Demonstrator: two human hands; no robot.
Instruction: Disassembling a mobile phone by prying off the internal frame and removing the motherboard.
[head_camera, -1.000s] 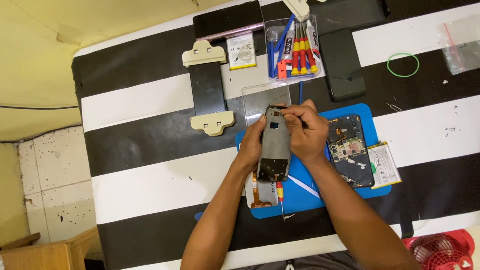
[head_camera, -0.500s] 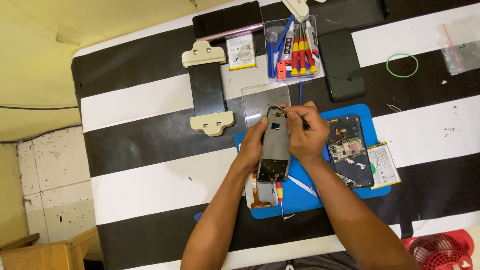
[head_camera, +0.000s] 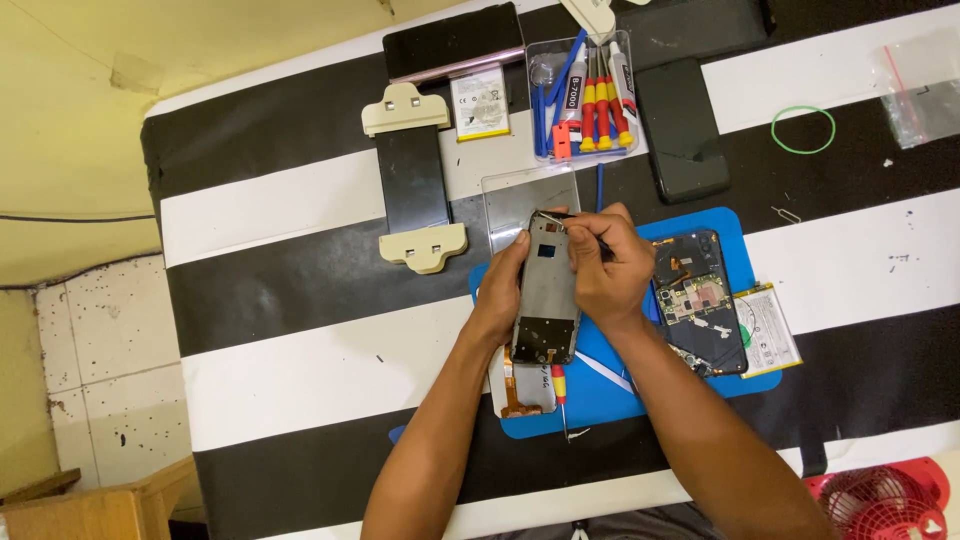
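A grey phone frame (head_camera: 545, 295) with its inner side up rests over the blue work mat (head_camera: 610, 385). My left hand (head_camera: 503, 283) grips the frame's left edge. My right hand (head_camera: 600, 262) pinches thin metal tweezers (head_camera: 560, 218) whose tips touch the frame's top edge. An opened phone body (head_camera: 700, 300) with exposed circuit board lies just right of my right hand on the mat. A small red and yellow screwdriver (head_camera: 561, 395) lies below the frame.
A clear tray of screwdrivers and a glue tube (head_camera: 585, 90) stands at the back. Nearby are a black phone (head_camera: 683, 130), a beige clamp with a black panel (head_camera: 413, 180), a battery (head_camera: 768, 330), a green rubber band (head_camera: 803, 130) and a red fan (head_camera: 880, 500).
My right hand has shifted slightly at the frame's top edge with the tweezers. My left hand and the frame have stayed in place.
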